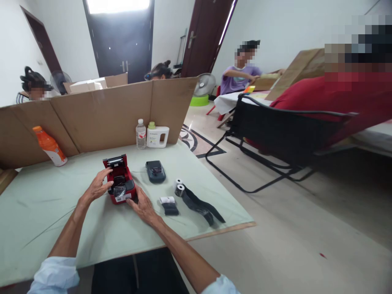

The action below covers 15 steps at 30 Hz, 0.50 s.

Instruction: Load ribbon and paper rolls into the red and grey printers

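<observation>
A small red printer with its lid raised stands on the pale green table. My left hand rests against its left side, fingers curled toward the open compartment. My right hand touches its front right corner, fingertips at a white label. Inside the compartment something dark and shiny lies, too small to name. A dark blue-grey device sits just right of the printer. Further right lie two paper rolls with a black strip trailing away, and another roll nearer my right hand.
A cardboard screen stands along the table's far edge, with a water bottle, a white jug and an orange bottle before it. A black folding chair stands to the right. Other people sit beyond.
</observation>
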Each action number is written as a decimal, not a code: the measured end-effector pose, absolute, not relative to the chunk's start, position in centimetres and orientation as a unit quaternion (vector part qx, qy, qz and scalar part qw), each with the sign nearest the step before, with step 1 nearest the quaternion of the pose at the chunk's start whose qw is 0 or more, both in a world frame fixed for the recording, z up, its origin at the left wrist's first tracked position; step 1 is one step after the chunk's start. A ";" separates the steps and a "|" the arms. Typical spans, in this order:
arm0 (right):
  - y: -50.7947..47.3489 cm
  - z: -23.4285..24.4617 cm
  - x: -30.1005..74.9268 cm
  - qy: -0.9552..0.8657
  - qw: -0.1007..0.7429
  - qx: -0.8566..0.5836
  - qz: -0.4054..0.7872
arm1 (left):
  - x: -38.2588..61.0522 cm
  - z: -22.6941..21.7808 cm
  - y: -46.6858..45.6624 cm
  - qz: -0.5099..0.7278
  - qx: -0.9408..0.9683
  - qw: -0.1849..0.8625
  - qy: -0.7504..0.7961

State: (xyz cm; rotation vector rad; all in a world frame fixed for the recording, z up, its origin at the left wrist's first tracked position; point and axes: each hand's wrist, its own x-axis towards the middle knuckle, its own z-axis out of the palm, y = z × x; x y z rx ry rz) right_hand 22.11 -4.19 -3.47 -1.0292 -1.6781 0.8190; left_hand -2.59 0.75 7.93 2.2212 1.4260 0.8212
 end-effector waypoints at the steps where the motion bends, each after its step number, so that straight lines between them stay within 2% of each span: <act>1: -4.1 -3.6 22.1 -0.690 0.484 -0.422 0.335 | -2.6 7.7 1.0 0.289 0.788 0.191 0.509; 10: -4.0 -3.8 22.1 -0.691 0.489 -0.417 0.330 | -2.5 7.3 -0.2 0.264 0.797 0.199 0.505; 15: -3.9 -3.6 22.2 -0.686 0.495 -0.416 0.334 | -2.7 7.3 -0.9 0.247 0.834 0.170 0.464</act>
